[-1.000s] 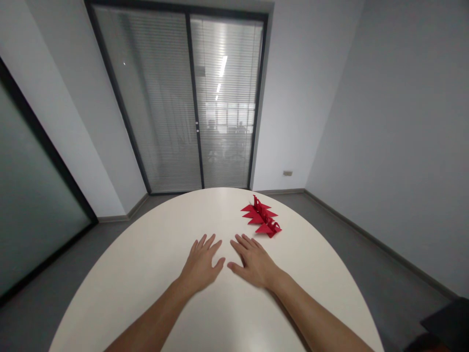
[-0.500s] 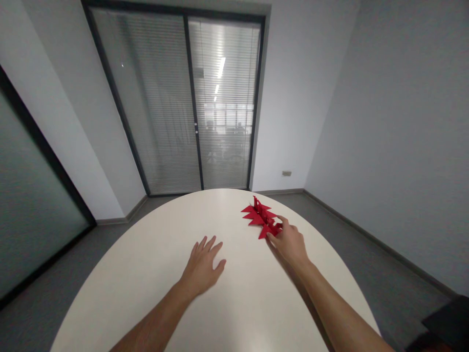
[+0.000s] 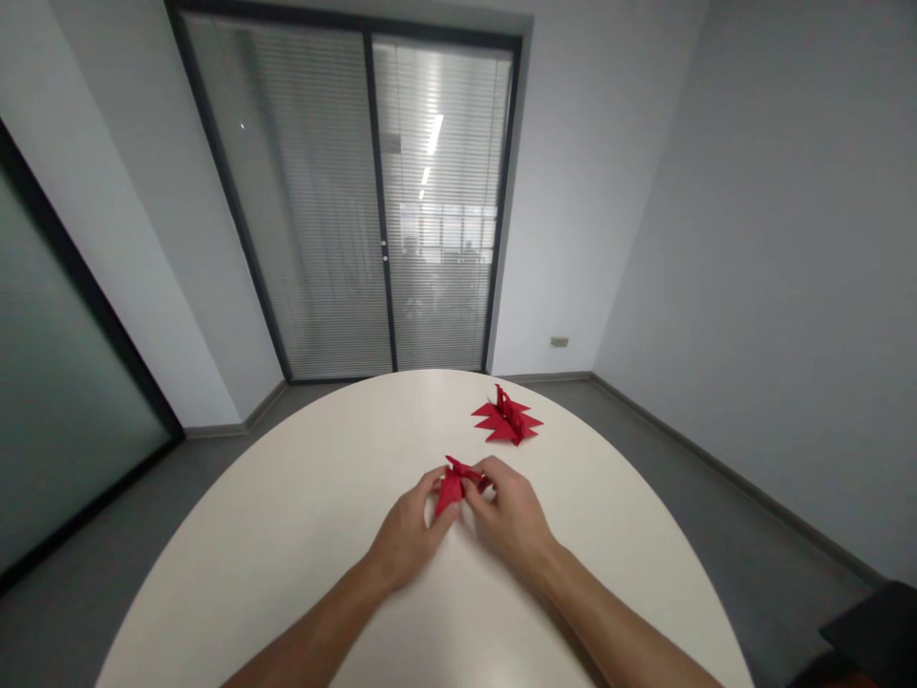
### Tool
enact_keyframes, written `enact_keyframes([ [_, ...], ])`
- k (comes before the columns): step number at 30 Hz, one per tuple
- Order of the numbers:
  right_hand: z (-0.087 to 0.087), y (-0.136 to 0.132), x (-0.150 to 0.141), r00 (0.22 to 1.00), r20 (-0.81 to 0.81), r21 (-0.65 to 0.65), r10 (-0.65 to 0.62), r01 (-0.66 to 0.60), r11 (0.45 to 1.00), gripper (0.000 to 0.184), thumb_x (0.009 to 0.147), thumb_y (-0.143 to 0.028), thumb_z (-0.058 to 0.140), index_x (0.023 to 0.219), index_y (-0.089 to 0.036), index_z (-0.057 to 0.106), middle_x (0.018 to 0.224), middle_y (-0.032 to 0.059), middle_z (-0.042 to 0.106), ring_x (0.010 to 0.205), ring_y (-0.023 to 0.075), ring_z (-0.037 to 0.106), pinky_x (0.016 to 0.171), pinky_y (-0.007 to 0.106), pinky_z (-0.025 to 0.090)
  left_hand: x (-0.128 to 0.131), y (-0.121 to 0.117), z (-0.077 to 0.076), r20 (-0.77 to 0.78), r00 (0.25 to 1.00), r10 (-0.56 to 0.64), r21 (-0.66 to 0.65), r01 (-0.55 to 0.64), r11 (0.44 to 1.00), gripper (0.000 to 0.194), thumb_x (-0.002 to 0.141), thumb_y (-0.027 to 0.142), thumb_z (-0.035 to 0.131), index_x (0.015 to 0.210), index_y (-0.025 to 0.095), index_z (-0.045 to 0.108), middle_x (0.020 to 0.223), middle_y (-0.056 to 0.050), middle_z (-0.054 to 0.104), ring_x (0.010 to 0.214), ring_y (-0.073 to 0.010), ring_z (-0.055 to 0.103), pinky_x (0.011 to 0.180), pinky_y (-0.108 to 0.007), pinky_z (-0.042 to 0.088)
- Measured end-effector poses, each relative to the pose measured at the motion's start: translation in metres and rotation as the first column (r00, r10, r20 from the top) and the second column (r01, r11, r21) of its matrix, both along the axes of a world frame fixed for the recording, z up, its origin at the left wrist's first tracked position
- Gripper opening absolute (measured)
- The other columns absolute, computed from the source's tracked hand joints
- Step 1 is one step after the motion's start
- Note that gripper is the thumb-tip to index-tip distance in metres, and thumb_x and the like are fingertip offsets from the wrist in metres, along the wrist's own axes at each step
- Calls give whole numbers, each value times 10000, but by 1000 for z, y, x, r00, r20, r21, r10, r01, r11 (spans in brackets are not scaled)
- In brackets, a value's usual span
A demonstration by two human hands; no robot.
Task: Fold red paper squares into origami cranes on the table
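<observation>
A red folded-paper crane (image 3: 452,487) is between my two hands over the middle of the table. My right hand (image 3: 514,511) pinches its right side between thumb and fingers. On the other side, my left hand (image 3: 410,535) has its thumb and fingers closed about the left wing. Parts of the crane are covered by the fingers. Beyond my hands, a row of several red paper cranes (image 3: 505,420) stands close together, their pointed wings spread to both sides.
The round white table (image 3: 287,497) has a curved far edge. Past it are a glass door with blinds (image 3: 322,239), grey walls and a wall socket (image 3: 559,341). A dark object (image 3: 870,631) shows at the lower right.
My right hand has brought one crane from the near end of the row toward me and leftward. My left hand, spread out before, has moved in and closed on that crane.
</observation>
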State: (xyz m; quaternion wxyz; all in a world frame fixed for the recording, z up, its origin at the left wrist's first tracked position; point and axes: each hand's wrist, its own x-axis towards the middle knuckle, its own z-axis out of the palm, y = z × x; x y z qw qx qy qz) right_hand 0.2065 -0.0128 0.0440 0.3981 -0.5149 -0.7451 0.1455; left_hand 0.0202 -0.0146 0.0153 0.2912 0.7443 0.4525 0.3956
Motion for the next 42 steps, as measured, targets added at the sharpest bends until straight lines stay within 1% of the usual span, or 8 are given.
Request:
enact_keyframes([
  [4,-3,-4,-13,978,-149,5,144,-145,989,116,898,-255,582,968,-219,667,913,23,698,825,172,632,787,277,486,0,2,-1,96,995,10,-1,-10,1000,559,813,278,704,1330,210,501,1324,-104,639,1208,-243,607,1075,-411,449],
  [12,8,19,-31,931,-294,-41,217,-239,970,137,918,-310,606,906,-194,677,862,29,682,778,166,623,726,271,494,-4,17,0,366,928,68,-84,-40,996,350,841,275,634,1170,183,557,1169,-100,701,1059,-223,665,956,-370,513],
  [17,-4,25,-37,892,-375,98,253,-233,967,147,949,-325,577,955,-210,669,994,64,661,946,195,622,848,319,496,-2,16,3,492,866,89,-216,22,976,365,861,427,637,1119,180,562,1164,-115,684,1042,-236,662,809,-320,543],
  [23,-21,26,-28,900,-342,7,271,-286,958,137,934,-310,605,993,-255,716,1304,90,567,1305,242,483,1117,420,360,2,24,-2,590,798,122,-293,70,953,408,713,420,772,977,183,569,903,-64,720,775,-176,674,659,-260,509],
  [29,-27,35,-18,814,-465,-97,348,-438,894,424,867,-284,683,1281,-280,591,1368,98,554,1224,247,567,1004,428,485,-3,33,-6,572,804,163,-335,47,941,335,732,393,727,940,162,599,702,-9,672,561,-125,576,475,-208,399],
  [32,-27,38,-12,782,-521,-116,341,-461,880,410,865,-301,696,1263,-271,601,1316,86,607,1174,238,602,1001,426,485,-5,34,-4,598,785,162,-342,67,937,276,700,347,731,871,155,631,638,9,640,527,-114,539,483,-211,410],
  [37,-21,39,-6,768,-552,-162,326,-482,861,363,851,-343,726,1192,-252,644,1186,75,687,998,216,667,938,416,509,-7,31,2,667,734,127,-362,170,916,241,716,317,716,891,156,680,836,-52,727,737,-165,645,716,-278,522],
  [42,-19,37,-7,771,-548,-122,324,-457,881,248,911,-385,649,1092,-220,688,1112,80,712,1033,223,660,955,409,502,-6,27,4,665,739,104,-362,198,911,183,701,260,712,851,157,702,852,-51,736,806,-169,649,795,-268,488],
])
